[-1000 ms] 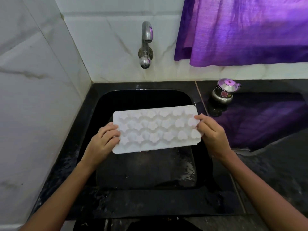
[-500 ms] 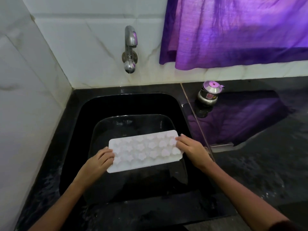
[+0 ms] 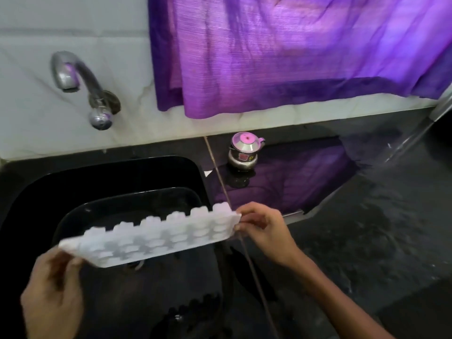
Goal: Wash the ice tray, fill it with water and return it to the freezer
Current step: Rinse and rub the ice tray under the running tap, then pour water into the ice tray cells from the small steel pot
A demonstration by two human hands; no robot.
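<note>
Now you are pinching the tray [image 3: 156, 237] by its ends, left hand [image 3: 52, 298] and right hand [image 3: 263, 227], tilting it over the sink's [image 3: 80, 178] right edge; next, bring it under the tap [image 3: 80, 84].

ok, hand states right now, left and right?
Left hand: holding the ice tray's near end; blurred.
Right hand: pinching the tray's far end.

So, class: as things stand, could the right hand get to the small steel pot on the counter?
Probably yes: bare counter lies between the right hand and the steel pot. But that hand is pinching the ice tray and must release it first.
</note>
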